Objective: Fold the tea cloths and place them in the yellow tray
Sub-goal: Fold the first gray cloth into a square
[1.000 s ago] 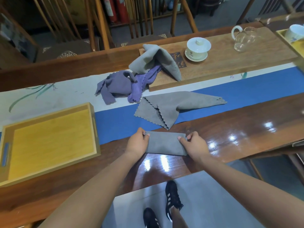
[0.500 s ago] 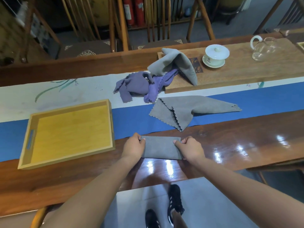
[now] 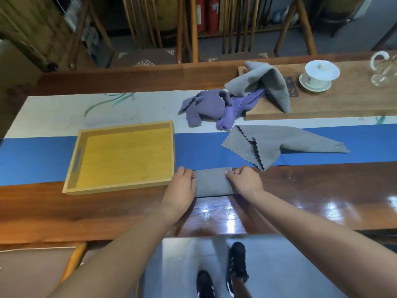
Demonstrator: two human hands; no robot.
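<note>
A folded grey tea cloth (image 3: 211, 183) lies on the wooden table near its front edge. My left hand (image 3: 182, 186) grips its left end and my right hand (image 3: 243, 181) pinches its right end. The yellow tray (image 3: 81, 138) sits just left of my left hand, with nothing in it. Another grey cloth (image 3: 272, 143) lies loosely folded on the blue runner behind my hands. Farther back, two purple cloths (image 3: 212, 106) are crumpled together, with a grey cloth (image 3: 268, 82) draped over them.
A raised wooden board (image 3: 354, 97) at the back right carries a white lidded cup (image 3: 319, 75) and a glass pitcher (image 3: 384, 69). Wooden chairs stand behind the table. My feet show on the floor below the table edge.
My hands have come closer together on the folded cloth, which now looks shorter. The view has swung left, so the tray sits nearer the centre.
</note>
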